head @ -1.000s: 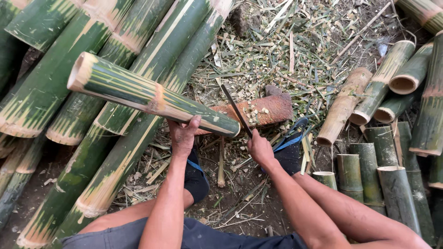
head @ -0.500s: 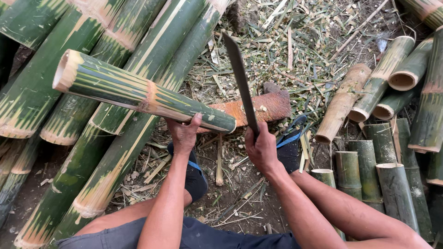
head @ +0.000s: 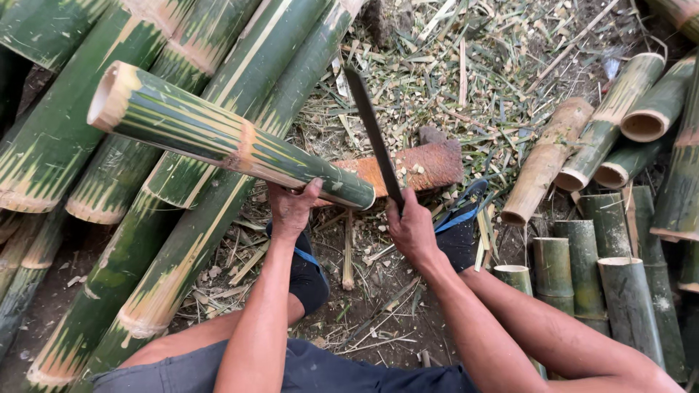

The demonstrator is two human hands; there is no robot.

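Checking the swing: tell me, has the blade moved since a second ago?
Yes. The blade has swung up from low over the brown chopping block, now pointing away above it, gripped by the right hand.

you have no packages, labels, signs or screens in front of you here. one small pale scrap (head: 610,68) lies among the chips at the upper right; it might be a bit of wrapper, but the view is too poor to tell.
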